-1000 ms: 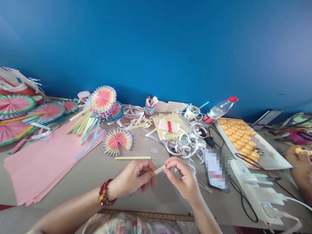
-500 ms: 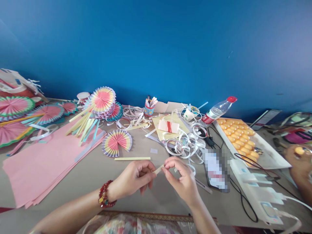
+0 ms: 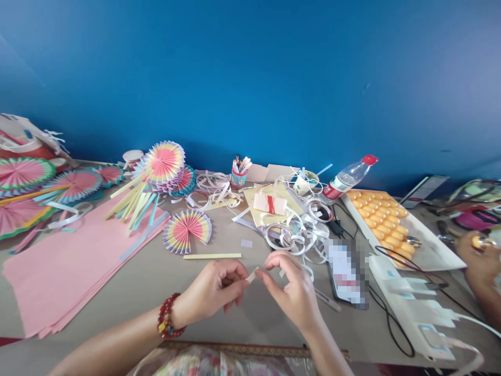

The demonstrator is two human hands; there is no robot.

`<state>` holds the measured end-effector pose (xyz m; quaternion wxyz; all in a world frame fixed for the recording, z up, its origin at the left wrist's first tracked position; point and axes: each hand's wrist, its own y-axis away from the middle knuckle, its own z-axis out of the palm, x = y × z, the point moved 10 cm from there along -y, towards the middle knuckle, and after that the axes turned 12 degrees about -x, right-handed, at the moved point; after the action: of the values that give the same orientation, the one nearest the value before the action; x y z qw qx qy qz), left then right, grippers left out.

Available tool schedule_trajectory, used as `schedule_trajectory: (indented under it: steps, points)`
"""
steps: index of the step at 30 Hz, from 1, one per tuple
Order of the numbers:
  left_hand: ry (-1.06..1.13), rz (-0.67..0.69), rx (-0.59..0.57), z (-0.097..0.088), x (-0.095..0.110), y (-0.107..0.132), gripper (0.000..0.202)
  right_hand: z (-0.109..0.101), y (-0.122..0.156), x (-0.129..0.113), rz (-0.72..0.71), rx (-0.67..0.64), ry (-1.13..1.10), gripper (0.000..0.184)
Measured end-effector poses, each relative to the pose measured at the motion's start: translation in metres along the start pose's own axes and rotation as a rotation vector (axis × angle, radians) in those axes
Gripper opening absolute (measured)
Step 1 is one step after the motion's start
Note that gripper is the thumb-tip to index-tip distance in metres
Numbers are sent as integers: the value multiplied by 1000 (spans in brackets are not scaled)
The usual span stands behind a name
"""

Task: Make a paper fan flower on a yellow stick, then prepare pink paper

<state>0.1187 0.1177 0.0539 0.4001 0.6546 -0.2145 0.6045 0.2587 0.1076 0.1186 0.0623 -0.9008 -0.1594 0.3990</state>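
Observation:
My left hand [image 3: 211, 292] and my right hand [image 3: 291, 290] meet low in the middle of the view, above the grey table [image 3: 164, 282]. Both pinch a small pale yellow paper strip [image 3: 252, 274] between thumb and fingertips, one hand at each end. A red bead bracelet [image 3: 167, 316] is on my left wrist. A long yellow strip [image 3: 212, 256] lies on the table just beyond my left hand. A folded pastel paper fan [image 3: 188, 230] lies a little farther back.
Pink paper sheets [image 3: 66, 266] cover the left. More paper fans [image 3: 164, 162] and strips pile behind. White paper loops [image 3: 293, 230], a phone [image 3: 346, 271], a water bottle [image 3: 348, 177], a tray of yellow pieces [image 3: 381, 219] and cables lie right. Another person's hand [image 3: 479, 261] is at the right edge.
My hands have drawn slightly closer together around the small strip, and less of it shows between them. The person's hand at the right edge has shifted a little.

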Motion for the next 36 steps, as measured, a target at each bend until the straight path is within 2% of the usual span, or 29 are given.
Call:
schedule_trajectory:
  steps: [3, 6, 11, 16, 23, 36]
  points:
    - [5, 9, 1, -1, 1, -1, 20, 4, 0, 5, 34, -30, -148, 10]
    - [1, 18, 0, 0, 1, -2, 21, 19, -1, 4, 43, -109, -331, 13]
    - [-47, 27, 8, 1, 4, -1, 19, 33, 0, 6, 101, -101, -426, 20]
    - [-112, 22, 37, -2, 8, 2, 17, 29, -1, 7, 126, -106, -436, 27]
    - [-118, 24, 13, -1, 6, 2, 14, 33, -1, 10, 138, -180, -398, 30]
    - [11, 3, -45, -3, -11, -3, 25, 31, 1, 16, 109, -121, -334, 26]
